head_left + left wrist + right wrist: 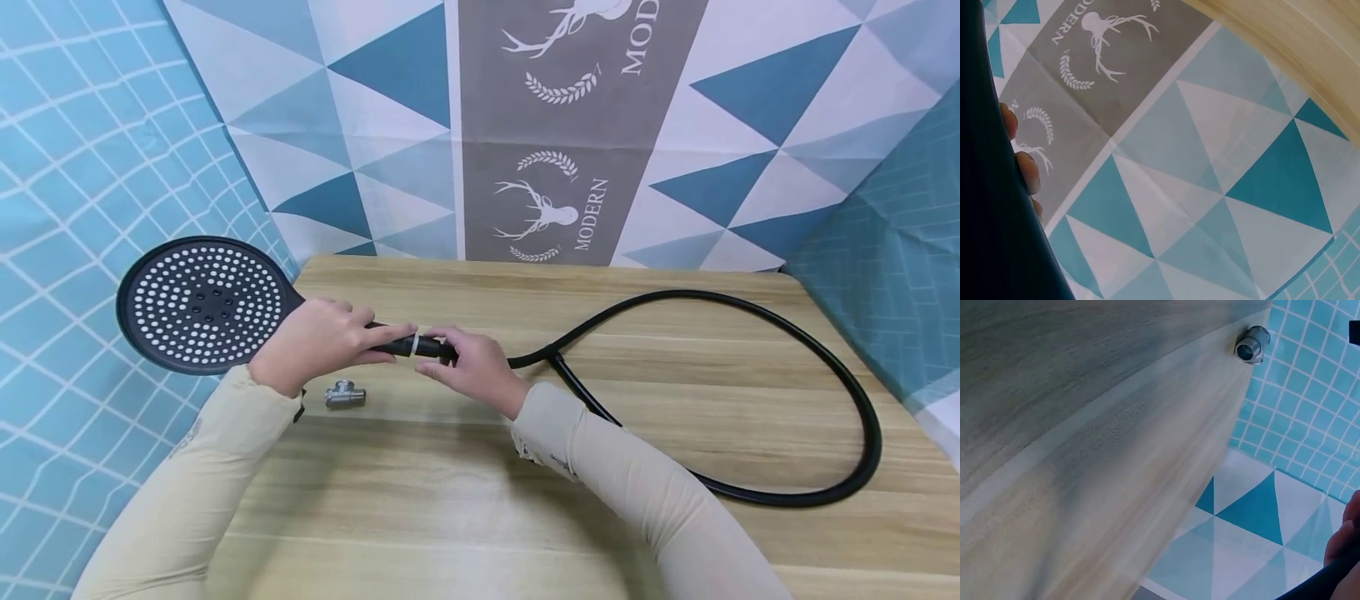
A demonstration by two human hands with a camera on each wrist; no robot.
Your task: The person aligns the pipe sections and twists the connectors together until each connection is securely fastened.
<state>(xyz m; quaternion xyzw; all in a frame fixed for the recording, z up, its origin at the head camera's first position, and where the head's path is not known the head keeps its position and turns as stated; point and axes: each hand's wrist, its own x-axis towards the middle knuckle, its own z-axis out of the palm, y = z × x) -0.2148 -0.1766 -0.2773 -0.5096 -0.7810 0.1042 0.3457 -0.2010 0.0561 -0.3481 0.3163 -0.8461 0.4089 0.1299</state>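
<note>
Here left hand (318, 343), palm down, grips showerhead (206, 305)

Between the left sleeve (172, 492) and the right sleeve (645, 492) there is room to pass over the worktop (435, 508), while the hose (872, 429) bars its right side and the metal fitting (345, 396) and shower head (206, 304) crowd its left edge.

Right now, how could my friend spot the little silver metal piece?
Find the wooden table, then the left hand. Just below that hand in the head view lies a small metal piece. It's shiny silver; the shower head and hose are black.
</note>
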